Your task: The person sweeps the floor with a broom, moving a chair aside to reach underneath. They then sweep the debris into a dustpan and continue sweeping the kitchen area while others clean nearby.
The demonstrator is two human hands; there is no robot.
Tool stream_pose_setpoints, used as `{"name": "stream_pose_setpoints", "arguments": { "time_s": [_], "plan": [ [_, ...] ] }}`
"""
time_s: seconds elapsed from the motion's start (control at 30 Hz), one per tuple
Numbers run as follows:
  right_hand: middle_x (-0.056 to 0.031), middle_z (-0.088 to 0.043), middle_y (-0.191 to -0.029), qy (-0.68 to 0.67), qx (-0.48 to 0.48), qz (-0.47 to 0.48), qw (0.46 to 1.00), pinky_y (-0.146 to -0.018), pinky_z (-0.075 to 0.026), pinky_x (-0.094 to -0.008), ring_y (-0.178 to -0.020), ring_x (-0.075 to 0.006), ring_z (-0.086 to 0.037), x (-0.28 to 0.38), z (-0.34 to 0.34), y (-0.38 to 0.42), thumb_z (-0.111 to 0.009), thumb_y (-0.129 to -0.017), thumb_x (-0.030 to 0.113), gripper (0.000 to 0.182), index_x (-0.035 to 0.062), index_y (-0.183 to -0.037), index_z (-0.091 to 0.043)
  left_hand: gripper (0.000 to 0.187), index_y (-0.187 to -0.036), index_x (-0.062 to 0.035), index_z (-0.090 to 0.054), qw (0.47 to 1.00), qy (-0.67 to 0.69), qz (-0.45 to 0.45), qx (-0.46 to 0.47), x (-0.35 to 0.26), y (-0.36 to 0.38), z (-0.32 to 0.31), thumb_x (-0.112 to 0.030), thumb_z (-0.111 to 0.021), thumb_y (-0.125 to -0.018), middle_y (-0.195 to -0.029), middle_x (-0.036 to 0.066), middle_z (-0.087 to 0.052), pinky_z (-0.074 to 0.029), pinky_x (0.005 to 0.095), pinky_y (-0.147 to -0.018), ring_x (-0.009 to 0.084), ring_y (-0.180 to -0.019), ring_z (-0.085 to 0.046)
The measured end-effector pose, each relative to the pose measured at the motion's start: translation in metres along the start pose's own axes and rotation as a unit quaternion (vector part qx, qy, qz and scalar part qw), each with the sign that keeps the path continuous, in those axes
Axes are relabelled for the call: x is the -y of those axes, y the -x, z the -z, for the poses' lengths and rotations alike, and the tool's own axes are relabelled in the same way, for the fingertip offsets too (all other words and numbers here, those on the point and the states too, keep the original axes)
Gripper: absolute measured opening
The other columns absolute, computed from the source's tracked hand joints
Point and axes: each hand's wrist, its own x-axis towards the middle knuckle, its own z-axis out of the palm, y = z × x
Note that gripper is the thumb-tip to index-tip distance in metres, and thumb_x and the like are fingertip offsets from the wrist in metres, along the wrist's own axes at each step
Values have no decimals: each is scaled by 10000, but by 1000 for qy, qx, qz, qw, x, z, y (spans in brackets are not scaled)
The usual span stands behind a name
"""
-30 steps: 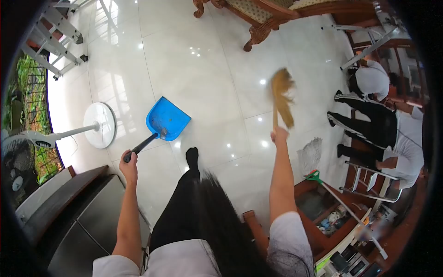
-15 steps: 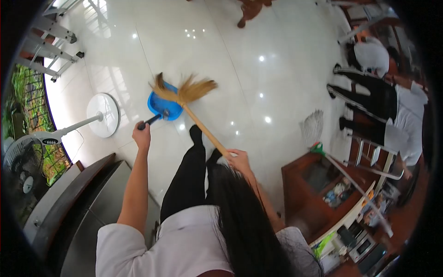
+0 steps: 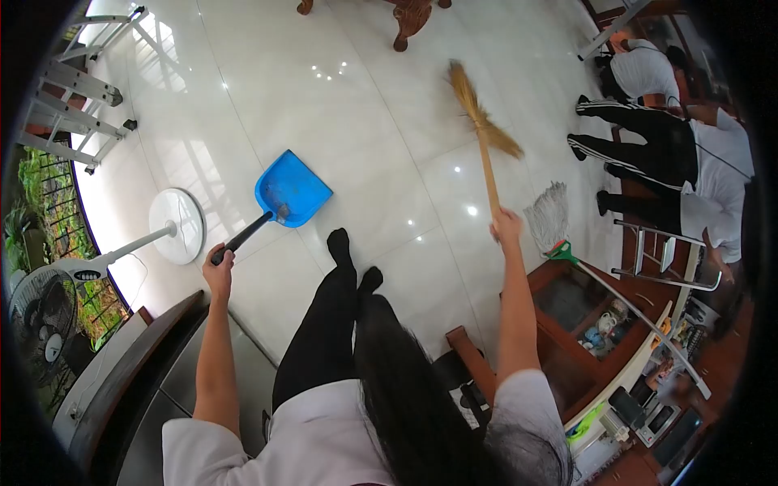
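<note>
My left hand [image 3: 219, 274] is wrapped round the black handle of a blue dustpan [image 3: 304, 190]. The pan rests at the floor, with a small heap of grey dust [image 3: 281, 212] near its handle end. Out to the right, my right hand [image 3: 506, 228] grips the wooden handle of a soft straw broom [image 3: 489, 174]. Its tan bristles point away from me and fan out over the tiles, well apart from the dustpan.
A white pedestal fan [image 3: 177, 227] stands left, with an aluminium ladder [image 3: 81, 85] beyond. A string mop [image 3: 551, 219] leans by a wooden cabinet [image 3: 579, 304] at right. People in white shirts [image 3: 717, 154] stand near a small stepladder [image 3: 664, 255]. Carved furniture legs [image 3: 405, 28] show ahead.
The broom has swung from over the dustpan far to the right, with my right arm now stretched out. The dustpan, now uncovered, and my left hand have shifted slightly.
</note>
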Motion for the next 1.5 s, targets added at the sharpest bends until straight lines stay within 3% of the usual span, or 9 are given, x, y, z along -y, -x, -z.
{"name": "stream_pose_setpoints", "arguments": {
  "time_s": [0.13,0.23,0.27,0.33,0.43,0.5,0.9,1.17,1.5],
  "plan": [
    [-103,-476,-442,168,-46,38,984,-327,-397,-319,-338,-191,-480,-6,-111,-3,-478,-729,123,175,-10,-650,-561,253,-953,15,-544,999,-29,-7,15,-12,2,-14,-103,-591,-733,-705,61,-560,-425,203,-514,96,-597,-525],
    [-226,-576,-795,274,20,-19,961,-692,-453,-430,-803,-365,-558,-64,-151,92,-464,-746,171,206,-9,-810,-540,243,-943,12,-551,998,-47,-31,15,-5,-1,-33,-100,-593,-731,-704,57,-562,-424,204,-514,94,-599,-526],
    [-135,-574,-640,394,-1,154,906,-452,-459,-347,-535,-226,-574,-78,-154,136,-469,-751,161,178,6,-778,-553,236,-930,7,-561,997,-52,-54,8,-2,-2,-37,-94,-597,-720,-684,53,-564,-406,193,-506,80,-573,-503],
    [-215,-576,-750,291,115,-41,949,-691,-453,-414,-776,-335,-570,-106,-147,185,-534,-722,234,287,6,-895,-553,236,-902,10,-582,989,-116,-87,-7,11,-13,-46,-122,-604,-707,-711,82,-589,-440,244,-570,126,-597,-540],
    [-153,-579,-651,175,229,59,956,-547,-466,-340,-581,-227,-563,-135,-131,227,-601,-703,198,300,25,-946,-567,241,-907,-3,-591,977,-196,-78,-9,-13,-2,-69,-129,-607,-702,-736,110,-603,-445,258,-628,146,-659,-566],
    [-76,-556,-569,46,239,-92,966,-390,-374,-231,-421,-105,-458,-57,-71,268,-624,-701,116,273,40,-960,-585,245,-911,-1,-589,976,-194,-93,-4,4,-12,-59,-126,-608,-701,-733,100,-605,-446,259,-623,146,-651,-563],
    [-65,-509,-541,-84,-94,-144,981,-294,-295,-198,-340,-75,-402,-178,166,419,-502,-794,48,345,6,-1135,-475,278,-988,30,-522,997,29,3,76,9,17,1,-49,-555,-724,-739,69,-545,-415,181,-487,109,-599,-547],
    [-42,-361,-458,-342,-224,-380,830,-272,-264,-233,-302,-149,-354,-297,70,284,-421,-766,174,114,73,-716,-440,250,-930,-4,-571,961,-136,-160,180,-3,15,-31,-82,-601,-695,-701,39,-561,-399,204,-533,91,-610,-510],
    [-93,-514,-578,-317,49,-302,898,-316,-340,-272,-364,-157,-468,-171,-163,374,-558,-715,82,266,0,-963,-508,232,-889,-23,-601,927,-240,-242,156,-14,7,-92,-102,-606,-671,-696,82,-589,-442,260,-610,148,-634,-553]
  ]
}}
